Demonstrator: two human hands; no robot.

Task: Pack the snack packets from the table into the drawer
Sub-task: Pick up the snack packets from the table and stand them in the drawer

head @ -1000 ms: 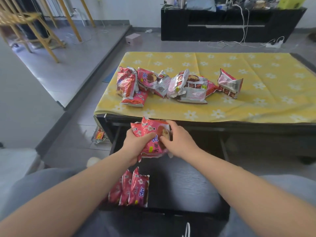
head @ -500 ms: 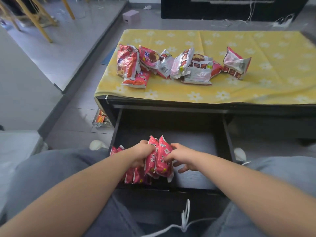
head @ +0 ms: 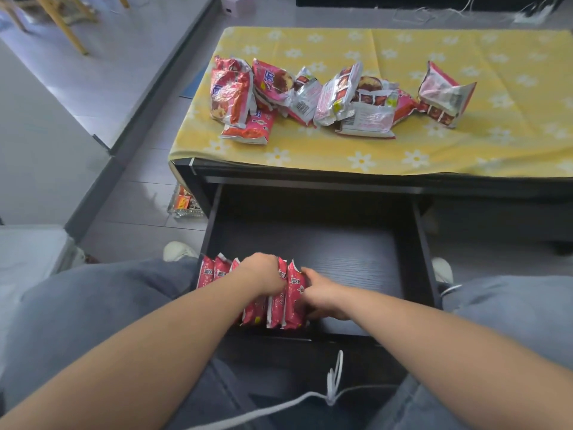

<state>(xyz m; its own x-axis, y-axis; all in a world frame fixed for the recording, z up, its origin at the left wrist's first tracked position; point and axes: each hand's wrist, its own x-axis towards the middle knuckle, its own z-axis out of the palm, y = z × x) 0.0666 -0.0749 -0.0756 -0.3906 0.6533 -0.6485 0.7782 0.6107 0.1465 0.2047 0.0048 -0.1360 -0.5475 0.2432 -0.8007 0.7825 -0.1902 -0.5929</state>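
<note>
Tablecloth [head: 465, 144]: yellow with white daisies, spread flat.
Cord [head: 331, 394]: white, looped and knotted, trailing across the bottom of the view.
Box [head: 237, 6]: small, pale pink, on the grey floor far off.
Chair legs [head: 68, 31]: wooden, top left.
Foil wrapper [head: 184, 203]: on the floor, orange inside.

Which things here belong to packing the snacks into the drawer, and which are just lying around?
Job: snack packets on the table; drawer; upright packets inside; left hand; right hand.
Lying about: white cord; pink box; wooden chair; clutter on the floor.
</note>
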